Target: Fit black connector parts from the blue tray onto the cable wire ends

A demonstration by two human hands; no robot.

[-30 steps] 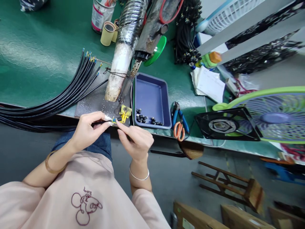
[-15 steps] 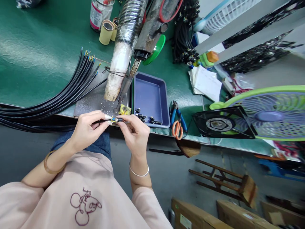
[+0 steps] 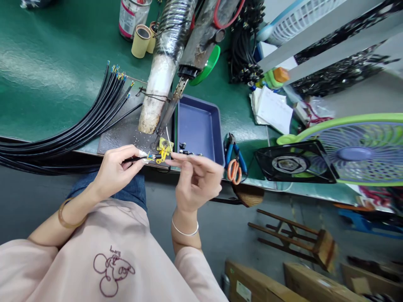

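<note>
My left hand (image 3: 121, 167) pinches a black cable near its end, where coloured wires (image 3: 151, 157) stick out beside a small yellow fixture (image 3: 163, 154). Just right of the fixture, my right hand (image 3: 198, 178) has its fingers apart, with nothing visible between them. Above the fixture the metal tip of a soldering tool (image 3: 171, 105) points down, next to a white-ended foil duct (image 3: 154, 84). On the left, a bundle of black cables (image 3: 91, 121) with bared coloured ends curves across the table edge.
A blue tray (image 3: 200, 126) holding small black parts lies right of the duct. Pliers with blue and orange handles (image 3: 234, 161), white papers (image 3: 272, 109), a small black fan (image 3: 296, 162) and a green fan (image 3: 355, 151) are farther right. A can (image 3: 134, 19) stands at the back.
My right hand has let go of the black part at the wire ends and moved right, opening its fingers and uncovering the yellow fixture. My left hand has stayed in place.
</note>
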